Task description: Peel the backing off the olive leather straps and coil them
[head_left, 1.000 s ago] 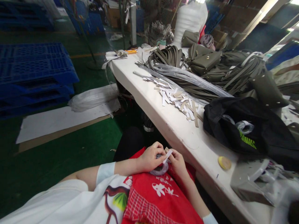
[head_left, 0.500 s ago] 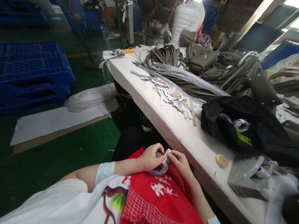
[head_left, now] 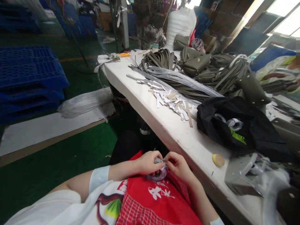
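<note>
Over the red apron (head_left: 161,195) in my lap, my left hand (head_left: 148,163) is closed around a coil of clear greyish plastic cord (head_left: 158,177). My right hand (head_left: 178,165) pinches the end of a small pale strip (head_left: 164,161) at the top of the coil, the fingertips of both hands almost meeting there. Most of the strip is hidden by the fingers. On the table beside my hands lies a loose pile of white and tan strips (head_left: 172,99). Two similar coils (head_left: 235,124), one with a white band, rest on a black bag (head_left: 211,122).
The white table (head_left: 150,106) runs diagonally on my right. Olive straps and pouches (head_left: 197,64) are heaped on it, with a yellow tape roll (head_left: 218,160) and a grey tape dispenser (head_left: 243,178) nearer. Blue pallets (head_left: 30,72) stand on the floor at the left.
The white strip stood out between my fingertips before; now it is mostly covered by them. My right hand's fingers have drawn in towards the left. The view has shifted slightly.
</note>
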### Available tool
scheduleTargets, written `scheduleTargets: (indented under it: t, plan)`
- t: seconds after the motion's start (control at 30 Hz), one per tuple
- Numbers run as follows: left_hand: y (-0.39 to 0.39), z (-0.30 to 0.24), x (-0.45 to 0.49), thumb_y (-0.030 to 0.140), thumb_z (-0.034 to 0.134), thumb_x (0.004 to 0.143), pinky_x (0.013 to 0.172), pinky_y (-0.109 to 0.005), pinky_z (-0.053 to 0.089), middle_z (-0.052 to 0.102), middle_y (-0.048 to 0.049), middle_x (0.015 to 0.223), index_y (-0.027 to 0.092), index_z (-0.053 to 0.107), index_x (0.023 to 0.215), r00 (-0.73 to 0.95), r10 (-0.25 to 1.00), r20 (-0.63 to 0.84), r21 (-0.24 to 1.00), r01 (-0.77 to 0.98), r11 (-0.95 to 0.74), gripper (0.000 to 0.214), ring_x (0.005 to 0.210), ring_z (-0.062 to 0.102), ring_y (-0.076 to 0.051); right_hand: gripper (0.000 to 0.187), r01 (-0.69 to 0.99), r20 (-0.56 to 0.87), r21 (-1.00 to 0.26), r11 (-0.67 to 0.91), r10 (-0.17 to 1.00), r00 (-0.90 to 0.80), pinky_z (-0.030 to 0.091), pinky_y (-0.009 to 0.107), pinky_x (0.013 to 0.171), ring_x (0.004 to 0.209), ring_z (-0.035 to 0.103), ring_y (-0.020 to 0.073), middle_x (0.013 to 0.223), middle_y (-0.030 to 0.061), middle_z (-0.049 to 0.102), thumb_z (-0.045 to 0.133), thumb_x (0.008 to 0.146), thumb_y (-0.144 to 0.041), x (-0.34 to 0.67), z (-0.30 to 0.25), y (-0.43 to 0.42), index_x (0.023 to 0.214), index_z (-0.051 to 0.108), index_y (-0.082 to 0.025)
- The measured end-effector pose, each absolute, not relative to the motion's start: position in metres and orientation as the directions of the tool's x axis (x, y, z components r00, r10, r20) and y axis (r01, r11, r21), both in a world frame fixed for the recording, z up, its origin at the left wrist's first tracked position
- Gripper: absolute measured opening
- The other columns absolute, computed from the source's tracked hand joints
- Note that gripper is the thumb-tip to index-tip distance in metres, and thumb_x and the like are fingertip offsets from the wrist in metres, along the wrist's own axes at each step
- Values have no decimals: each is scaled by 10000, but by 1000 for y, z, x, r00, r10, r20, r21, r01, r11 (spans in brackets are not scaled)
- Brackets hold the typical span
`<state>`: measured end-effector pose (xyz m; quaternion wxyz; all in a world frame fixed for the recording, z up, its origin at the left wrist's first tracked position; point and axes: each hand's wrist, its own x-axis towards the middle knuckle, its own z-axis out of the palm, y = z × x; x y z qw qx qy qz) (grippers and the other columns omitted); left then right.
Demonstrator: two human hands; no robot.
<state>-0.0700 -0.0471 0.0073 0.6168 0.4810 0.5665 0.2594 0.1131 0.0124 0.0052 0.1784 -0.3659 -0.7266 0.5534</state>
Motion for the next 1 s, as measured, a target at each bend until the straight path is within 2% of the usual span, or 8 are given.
scheduleTargets:
  t: [0.07, 0.23, 0.37, 0.5, 0.57, 0.63, 0.77, 1.0]
  plan:
    - [-42, 8, -72, 407, 598, 730, 458, -239, 392, 607, 5, 624, 160, 542, 956, 308, 783, -540, 840, 136, 525, 339, 466, 519, -134, 153, 373, -71, -884, 281, 709, -701, 458, 259, 695, 739, 598, 157, 800, 21, 675, 535, 831, -150, 118, 17, 8, 821, 679, -201]
    - [-18, 10, -65, 520, 676, 651, 558, -238, 427, 614, -15, 701, 150, 627, 833, 307, 830, -466, 854, -90, 513, 416, 631, 557, -153, 437, 423, 31, -774, 472, 695, -719, 464, 277, 887, 984, 628, 178, 1099, 29, 691, 538, 753, -50, 131, 42, -4, 1118, 669, -251]
    - [-4, 4, -43, 627, 727, 604, 546, -223, 387, 595, -15, 658, 144, 639, 734, 369, 822, -433, 877, -38, 479, 508, 606, 519, -138, 352, 474, 84, -723, 503, 744, -662, 456, 269, 931, 1040, 619, 177, 1124, 25, 694, 588, 810, -140, 154, 55, -8, 1126, 674, -268]
    - [-2, -5, -30, 709, 701, 591, 440, -202, 277, 524, 29, 553, 156, 627, 779, 369, 799, -475, 863, 16, 505, 589, 451, 398, -86, 198, 666, 260, -682, 302, 951, -165, 460, 323, 909, 986, 623, 204, 1046, 68, 702, 539, 889, -255, 231, 65, -3, 1011, 693, -237]
    - [-1, -8, -29, 736, 697, 565, 418, -200, 249, 510, 34, 532, 160, 625, 771, 349, 799, -491, 858, 34, 512, 615, 423, 368, -78, 211, 752, 370, -653, 86, 903, 218, 444, 377, 898, 967, 611, 249, 992, 103, 698, 537, 879, -341, 285, 64, 4, 915, 699, -212]
    - [-1, -8, -28, 744, 702, 545, 418, -202, 255, 526, 24, 549, 160, 631, 768, 343, 803, -487, 860, 26, 510, 629, 435, 390, -86, 277, 717, 340, -681, -148, 803, 490, 417, 413, 903, 959, 594, 291, 912, 119, 697, 595, 803, -455, 333, 57, 11, 779, 709, -204]
    - [-1, -7, -24, 749, 703, 535, 443, -213, 283, 533, 13, 561, 157, 629, 759, 350, 803, -482, 857, -4, 516, 638, 477, 430, -106, 401, 541, 133, -804, -247, 812, 568, 465, 402, 772, 814, 638, 297, 733, 108, 713, 641, 697, -579, 380, 36, 22, 629, 721, -192]
    - [-5, -11, -21, 722, 701, 573, 504, -225, 354, 574, 11, 602, 159, 617, 775, 325, 805, -497, 849, -10, 528, 603, 530, 491, -128, 412, 427, 153, -890, -160, 777, 611, 482, 363, 787, 828, 647, 252, 824, 85, 731, 706, 689, -549, 368, 17, -4, 818, 725, -158]
